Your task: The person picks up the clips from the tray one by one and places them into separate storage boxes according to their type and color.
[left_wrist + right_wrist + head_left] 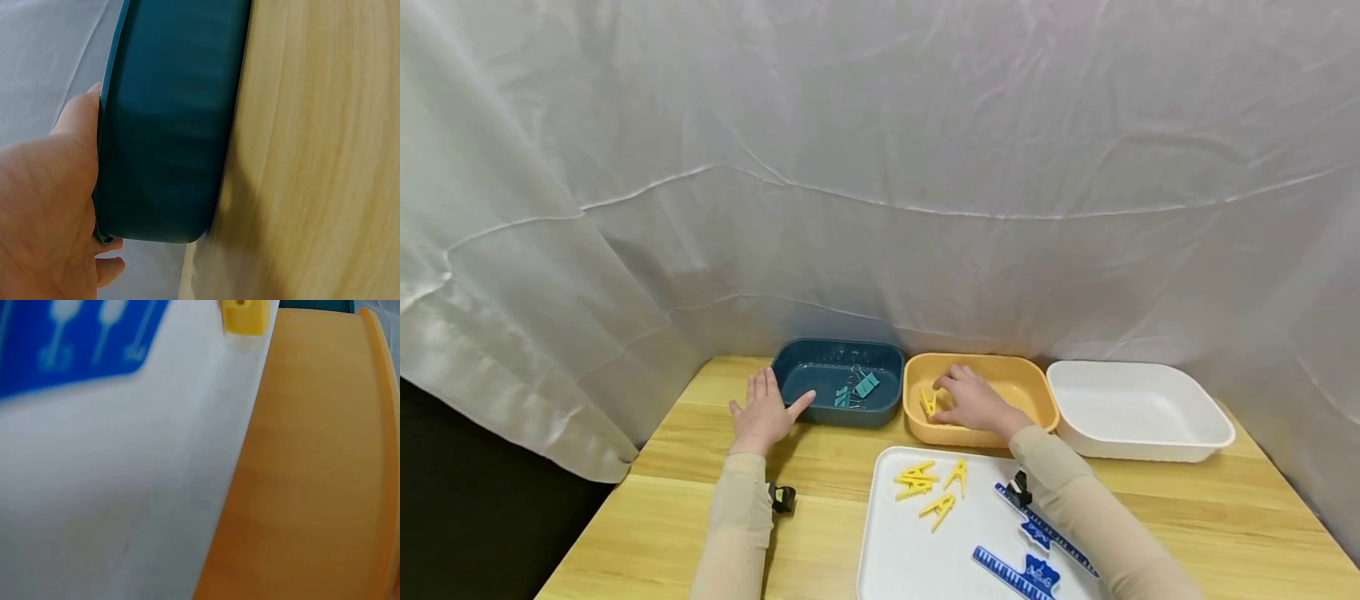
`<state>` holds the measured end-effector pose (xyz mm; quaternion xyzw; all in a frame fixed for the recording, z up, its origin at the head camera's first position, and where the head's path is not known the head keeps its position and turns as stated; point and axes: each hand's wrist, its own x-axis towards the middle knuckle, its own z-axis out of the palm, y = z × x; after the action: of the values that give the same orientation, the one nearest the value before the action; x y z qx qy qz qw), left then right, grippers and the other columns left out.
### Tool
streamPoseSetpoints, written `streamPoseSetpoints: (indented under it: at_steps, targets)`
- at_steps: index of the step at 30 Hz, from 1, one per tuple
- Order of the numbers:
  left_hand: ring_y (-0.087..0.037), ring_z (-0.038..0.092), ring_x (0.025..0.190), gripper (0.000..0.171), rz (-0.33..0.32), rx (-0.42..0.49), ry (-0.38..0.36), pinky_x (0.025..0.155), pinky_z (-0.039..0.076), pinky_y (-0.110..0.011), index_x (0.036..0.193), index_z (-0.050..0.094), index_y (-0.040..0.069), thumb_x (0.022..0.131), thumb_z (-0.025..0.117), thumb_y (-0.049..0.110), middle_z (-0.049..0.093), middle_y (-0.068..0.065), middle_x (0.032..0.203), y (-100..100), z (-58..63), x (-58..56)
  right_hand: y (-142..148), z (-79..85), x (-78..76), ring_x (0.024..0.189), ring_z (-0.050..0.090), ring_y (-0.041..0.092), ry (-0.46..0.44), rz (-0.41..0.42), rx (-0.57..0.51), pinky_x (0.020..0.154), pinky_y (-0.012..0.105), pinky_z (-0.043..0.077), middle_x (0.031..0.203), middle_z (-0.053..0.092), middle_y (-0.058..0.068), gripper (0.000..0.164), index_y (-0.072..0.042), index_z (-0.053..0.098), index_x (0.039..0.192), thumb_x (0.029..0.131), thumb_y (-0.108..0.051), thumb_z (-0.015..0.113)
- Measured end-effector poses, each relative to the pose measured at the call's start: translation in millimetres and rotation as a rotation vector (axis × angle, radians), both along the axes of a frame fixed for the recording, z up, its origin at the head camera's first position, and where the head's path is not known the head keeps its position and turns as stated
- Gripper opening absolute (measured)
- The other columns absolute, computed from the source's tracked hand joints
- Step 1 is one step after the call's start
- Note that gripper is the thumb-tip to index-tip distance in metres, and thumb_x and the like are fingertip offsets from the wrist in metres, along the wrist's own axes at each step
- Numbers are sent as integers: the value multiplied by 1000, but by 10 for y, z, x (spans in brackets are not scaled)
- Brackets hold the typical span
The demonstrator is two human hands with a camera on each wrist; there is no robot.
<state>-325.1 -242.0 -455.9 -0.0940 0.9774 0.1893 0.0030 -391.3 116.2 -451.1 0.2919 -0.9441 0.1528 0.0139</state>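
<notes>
My right hand reaches into the yellow bin, thumb and forefinger apart. A yellow clothespin is in the bin right at those fingertips; whether they touch it cannot be told. In the right wrist view the hand is out of sight. My left hand, fingers spread, rests at the left end of the dark teal bin; the left wrist view has the hand against that bin's rim. Teal binder clips lie inside it. Several yellow clothespins lie on the white tray.
Two blue piano-key-patterned pieces lie on the tray, one partly under my right forearm. A white bin stands right of the yellow one. The three bins line the back of the wooden table, before a pale curtain.
</notes>
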Motion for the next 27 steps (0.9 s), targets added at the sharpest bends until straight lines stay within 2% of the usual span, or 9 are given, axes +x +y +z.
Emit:
streamPoseSetpoints:
  at_steps: [8,21,27]
  targets:
    - [-39,-4,152,106,-7,16,7,113,2,-74,155,-5,0,91,40,72,-2,-21,164,38,-1,-22,52,-44,-32,101,48,23,-6,19,33,89,41,45,114,56,8,51,-8,67,116,78,-39,80]
    - [-39,-3,152,107,-11,26,5,113,3,-74,155,-6,0,91,39,73,-3,-21,164,56,-32,-60,97,-44,-33,102,46,22,-62,19,60,89,40,44,114,55,7,48,-10,67,120,81,-36,79]
    - [-39,-3,152,106,-9,6,2,112,4,-74,155,-5,0,91,38,73,-5,-21,164,22,-15,-45,61,-58,-66,100,46,21,-40,40,73,88,38,43,112,55,6,47,-12,67,119,80,-36,79]
